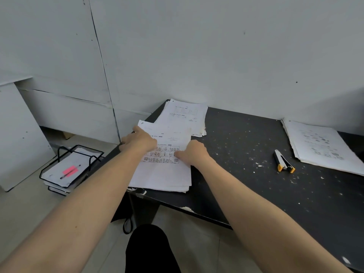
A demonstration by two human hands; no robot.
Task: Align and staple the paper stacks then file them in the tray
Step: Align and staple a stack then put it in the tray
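Observation:
A stack of printed sheets lies at the left end of the black table, its top page showing a grid of cartoon pictures. My left hand rests on the stack's upper left part, fingers reaching over its left edge. My right hand lies on the right side of the same stack with its fingers bent against the page. A black and orange stapler lies on the table to the right, apart from both hands. The black wire tray stands on the floor to the left, holding papers.
A second paper stack lies behind the first, against the wall. A third stack lies at the table's right end. In the tray, a pen and a pink note lie on the papers. White flecks dot the tabletop.

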